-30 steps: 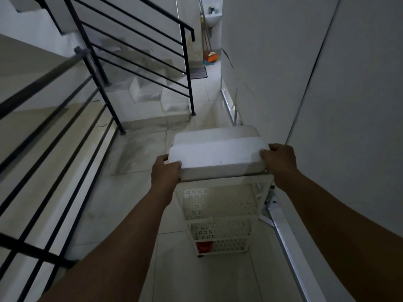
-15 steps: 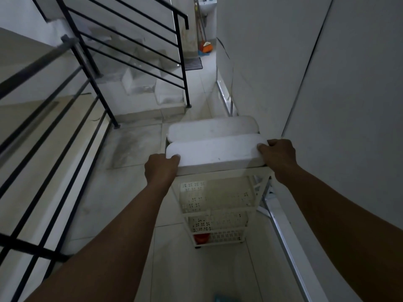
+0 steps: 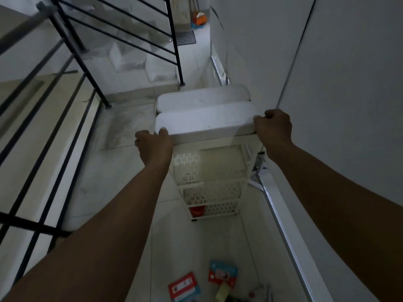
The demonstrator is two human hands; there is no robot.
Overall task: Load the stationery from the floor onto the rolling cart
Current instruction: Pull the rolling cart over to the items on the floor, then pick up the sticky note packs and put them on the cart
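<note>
Right at the near edge, the stationery is scattered on the tiled floor (image 3: 104,192): a red and blue card pack (image 3: 184,286) on the left, another red and teal pack (image 3: 222,273) just right of it, a pale yellow eraser-looking block (image 3: 222,290) touching that one's near corner, and a few small bits further right that are too dark to make out. Past those stands the white rolling cart (image 3: 209,192), a tall thing with perforated shelves, with something red (image 3: 197,210) sitting on the bottom shelf. On top of the cart sit two white foam-like slabs (image 3: 205,118), side by side. The left hand (image 3: 153,147) grips the near left corner up there, fingers curled around the edge with the thumb on top. The right hand (image 3: 275,130) clamps the near right corner the same way, knuckles up. Cart is tucked close to the grey wall (image 3: 327,83) on the right. Off to the left and further back there's a black stair railing (image 3: 91,62), and way at the far end an orange dustpan thing (image 3: 200,19) by a dark mat (image 3: 185,38).
</note>
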